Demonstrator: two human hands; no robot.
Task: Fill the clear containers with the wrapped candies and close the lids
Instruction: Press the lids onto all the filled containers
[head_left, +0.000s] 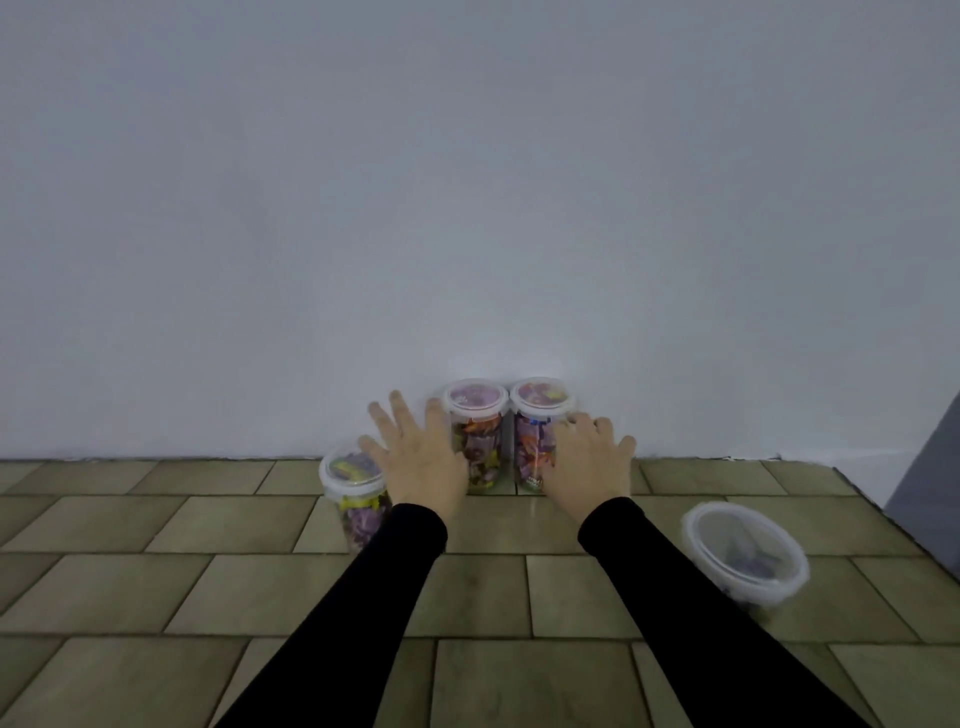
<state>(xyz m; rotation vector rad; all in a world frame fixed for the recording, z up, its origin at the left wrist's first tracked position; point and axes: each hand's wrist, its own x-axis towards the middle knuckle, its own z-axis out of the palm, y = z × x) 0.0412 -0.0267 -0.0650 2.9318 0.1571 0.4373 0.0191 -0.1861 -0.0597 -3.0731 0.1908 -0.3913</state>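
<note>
Two tall clear containers full of wrapped candies stand side by side against the wall, each with its lid on: the middle container (477, 431) and the right container (535, 436). A third lidded container (352, 493) stands lower left of them. My left hand (418, 452) hovers with spread, straight fingers between the left and middle containers. My right hand (589, 462) is spread beside the right container, its fingertips near or touching the side. A wider clear tub (745, 553) with a few candies sits at the right, blurred.
The surface is a tile-patterned tabletop (156, 571) that ends at a plain pale wall (467, 208). A grey object (930, 467) stands at the far right edge.
</note>
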